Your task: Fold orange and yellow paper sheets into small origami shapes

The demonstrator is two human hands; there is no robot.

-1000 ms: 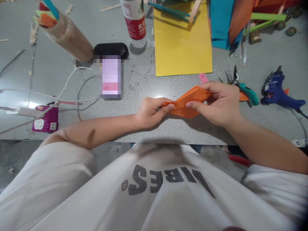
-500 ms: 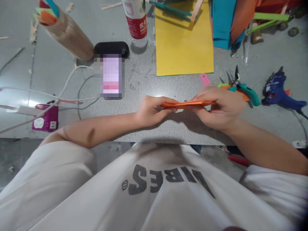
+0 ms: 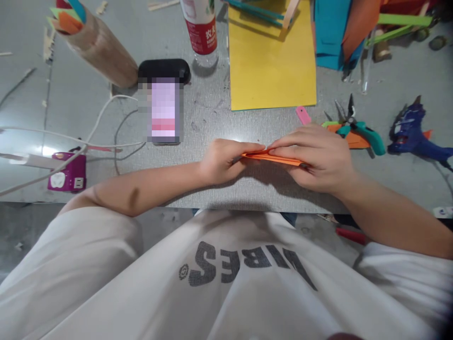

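A folded piece of orange paper (image 3: pixel 274 158) is held in the air above the table's near side, seen almost edge-on with its layers slightly parted. My left hand (image 3: pixel 223 161) pinches its left end between thumb and fingers. From the right, my right hand (image 3: pixel 318 158) grips the paper, fingers along the upper side and thumb below. Part of the paper is hidden by the fingers. Just beyond my right hand lie teal-handled pliers (image 3: pixel 361 130), an orange scrap (image 3: pixel 356 140) and a small pink tag-like piece (image 3: pixel 303 115).
A blue glue gun (image 3: pixel 412 132) lies at the right. Yellow paper (image 3: pixel 272 71) and a bottle (image 3: pixel 203 35) are at the back. To the left are a phone (image 3: pixel 165 111), a cylindrical holder (image 3: pixel 102 49) with coloured strips, white cables (image 3: pixel 106 108) and a purple socket block (image 3: pixel 67 172).
My right hand has shifted its fingers inward along the paper's upper side. The paper has tilted, its right end lower, and its layers show more. The left hand has barely moved.
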